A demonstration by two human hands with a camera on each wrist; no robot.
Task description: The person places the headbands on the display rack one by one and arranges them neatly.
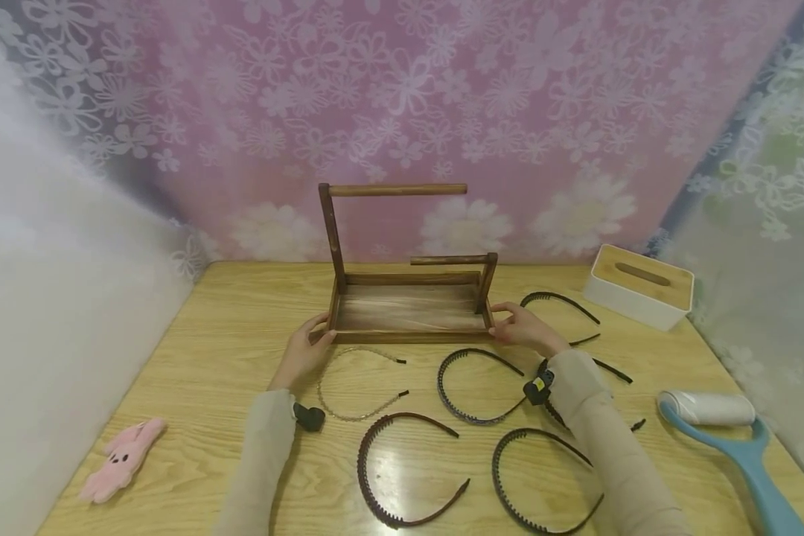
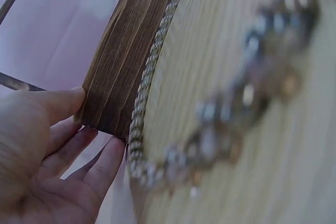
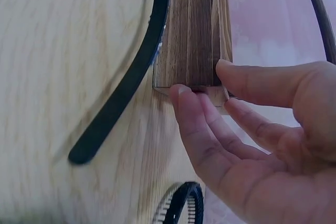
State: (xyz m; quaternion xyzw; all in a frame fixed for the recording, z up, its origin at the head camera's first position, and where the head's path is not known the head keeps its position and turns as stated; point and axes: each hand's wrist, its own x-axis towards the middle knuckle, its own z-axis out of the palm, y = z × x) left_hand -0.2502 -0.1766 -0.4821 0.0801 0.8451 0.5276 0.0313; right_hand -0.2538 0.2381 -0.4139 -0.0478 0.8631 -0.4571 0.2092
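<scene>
A dark brown wooden headband stand [image 1: 412, 336], with a shallow tray base and two bar arms of different heights, stands at the back of the table. My left hand [image 1: 306, 350] holds its left end, thumb at the front corner and fingers around the end, as the left wrist view shows on the wooden board [image 2: 123, 51]. At the opposite end my right hand [image 1: 524, 329] grips the right corner between thumb and fingers. Beside the left hand lies a beaded headband [image 1: 348, 417]. A black toothed headband [image 3: 131, 77] lies close to the right hand.
More dark headbands, including a reddish-brown one [image 1: 363, 476] and a black one [image 1: 502, 476], lie in front. A tissue box [image 1: 633, 294] stands back right, a blue-handled lint roller [image 1: 744, 454] front right. A pink plush toy [image 1: 123, 461] lies at left.
</scene>
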